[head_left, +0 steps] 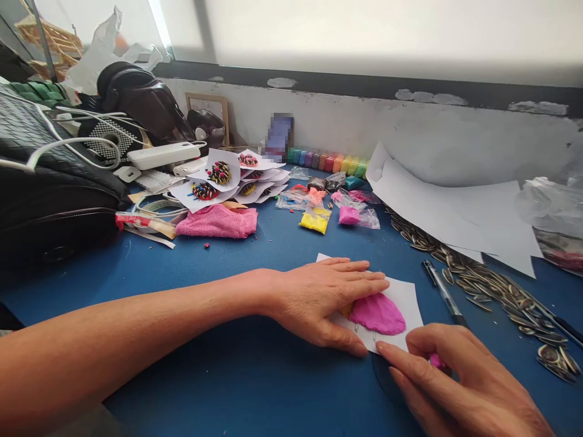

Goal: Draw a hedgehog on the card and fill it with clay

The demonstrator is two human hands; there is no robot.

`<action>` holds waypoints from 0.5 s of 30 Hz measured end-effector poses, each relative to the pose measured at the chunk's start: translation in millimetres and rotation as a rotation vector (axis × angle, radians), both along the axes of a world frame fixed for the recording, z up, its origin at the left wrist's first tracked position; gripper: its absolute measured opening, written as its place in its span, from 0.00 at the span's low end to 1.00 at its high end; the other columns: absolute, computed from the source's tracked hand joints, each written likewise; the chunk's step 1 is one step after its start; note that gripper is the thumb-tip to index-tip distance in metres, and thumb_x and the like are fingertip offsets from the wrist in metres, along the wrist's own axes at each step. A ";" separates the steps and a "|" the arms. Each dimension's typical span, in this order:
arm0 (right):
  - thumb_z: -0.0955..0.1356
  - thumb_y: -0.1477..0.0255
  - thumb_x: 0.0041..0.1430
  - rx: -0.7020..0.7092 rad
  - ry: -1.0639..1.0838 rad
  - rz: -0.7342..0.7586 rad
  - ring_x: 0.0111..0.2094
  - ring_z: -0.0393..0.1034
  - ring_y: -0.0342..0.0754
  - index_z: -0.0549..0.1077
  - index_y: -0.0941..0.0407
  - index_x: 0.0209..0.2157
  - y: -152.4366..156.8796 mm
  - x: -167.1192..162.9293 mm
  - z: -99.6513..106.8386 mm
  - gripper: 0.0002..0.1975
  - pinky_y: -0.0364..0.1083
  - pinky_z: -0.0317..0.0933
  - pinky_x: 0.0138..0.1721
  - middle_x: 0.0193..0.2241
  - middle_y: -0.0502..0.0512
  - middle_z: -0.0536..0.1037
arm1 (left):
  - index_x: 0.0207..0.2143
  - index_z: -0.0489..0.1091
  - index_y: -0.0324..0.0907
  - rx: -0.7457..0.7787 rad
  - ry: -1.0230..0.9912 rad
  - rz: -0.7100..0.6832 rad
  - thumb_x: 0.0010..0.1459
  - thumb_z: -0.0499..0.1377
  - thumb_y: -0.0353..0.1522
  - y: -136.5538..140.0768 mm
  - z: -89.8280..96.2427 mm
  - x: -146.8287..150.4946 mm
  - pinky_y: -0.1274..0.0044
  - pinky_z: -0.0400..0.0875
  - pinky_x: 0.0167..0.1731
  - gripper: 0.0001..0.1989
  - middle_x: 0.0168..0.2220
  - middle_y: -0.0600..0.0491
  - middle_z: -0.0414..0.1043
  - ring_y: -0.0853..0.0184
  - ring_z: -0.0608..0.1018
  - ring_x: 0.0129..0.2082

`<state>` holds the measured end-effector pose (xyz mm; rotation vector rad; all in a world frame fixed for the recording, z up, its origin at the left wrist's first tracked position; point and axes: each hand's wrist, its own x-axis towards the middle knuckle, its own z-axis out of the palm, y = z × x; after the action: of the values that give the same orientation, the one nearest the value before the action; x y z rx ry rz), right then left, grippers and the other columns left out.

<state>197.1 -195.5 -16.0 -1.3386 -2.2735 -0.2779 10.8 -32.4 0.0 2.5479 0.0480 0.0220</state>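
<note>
My left hand (314,297) lies flat with its fingers stretched over a small sheet of white paper (407,294), holding it against the blue table. On the paper is a flattened, oval patch of pink modelling clay (380,315), with a bit of orange-yellow showing at its left end, partly under my hand. Below the patch are small drawn pencil or pen marks. My right hand (473,382) is at the sheet's lower right, index fingertip at the paper's bottom edge. Within its curled fingers shows a small lump of pink clay (436,360).
Bags of yellow clay (315,221) and pink clay (349,215) lie ahead. To the right are a pen (444,291), scattered sunflower seeds (496,288) and white sheets (455,206). Decorated papers (218,173), a pink cloth (217,221) and a black bag (54,212) occupy the left.
</note>
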 end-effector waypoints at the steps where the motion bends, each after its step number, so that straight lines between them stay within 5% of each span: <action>1: 0.66 0.76 0.59 -0.015 0.005 -0.002 0.31 0.67 0.42 0.74 0.55 0.45 0.6 0.5 1.0 0.12 0.41 0.65 0.31 0.32 0.53 0.70 | 0.67 0.45 0.33 -0.008 0.001 0.001 0.60 0.56 0.45 0.3 0.1 -0.1 0.67 0.37 0.66 0.41 0.69 0.46 0.43 0.58 0.42 0.69; 7: 0.64 0.76 0.63 -0.192 0.143 -0.073 0.34 0.72 0.41 0.70 0.54 0.49 2.4 -3.6 3.9 0.13 0.37 0.67 0.32 0.35 0.51 0.72 | 0.67 0.45 0.34 -0.019 -0.005 -0.001 0.61 0.54 0.45 1.9 -0.5 -0.1 0.66 0.39 0.66 0.40 0.68 0.46 0.43 0.58 0.43 0.69; 15: 0.63 0.75 0.64 -0.149 0.101 -0.101 0.37 0.71 0.43 0.71 0.54 0.47 6.2 -12.1 -0.8 0.10 0.40 0.68 0.36 0.36 0.53 0.72 | 0.67 0.45 0.33 -0.010 0.010 -0.013 0.61 0.55 0.45 2.4 -1.5 1.7 0.69 0.36 0.66 0.40 0.69 0.47 0.43 0.59 0.42 0.69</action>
<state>185.0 -189.4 -16.8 -1.5105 -2.1820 -0.0728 12.5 -30.0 -1.4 2.5388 0.0359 0.0040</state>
